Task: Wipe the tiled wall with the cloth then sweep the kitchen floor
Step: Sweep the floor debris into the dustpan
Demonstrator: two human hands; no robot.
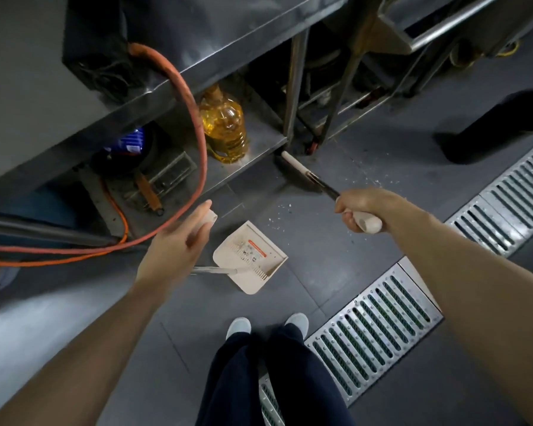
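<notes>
My right hand (359,210) grips the cream handle of a broom (308,175). The broom's dark shaft reaches down to its head at the foot of the steel counter's leg. My left hand (176,244) holds the cream top of a long-handled dustpan (251,256), whose beige pan rests on the grey floor between my hands. White crumbs (363,170) lie scattered on the floor near the broom. No cloth is in view.
A steel counter (154,87) has a low shelf holding a yellow oil bottle (223,124). An orange hose (194,112) loops down at left. Metal drain grates (373,333) run along the right. Someone's dark leg (499,127) stands at the far right. My shoes (268,325) are below.
</notes>
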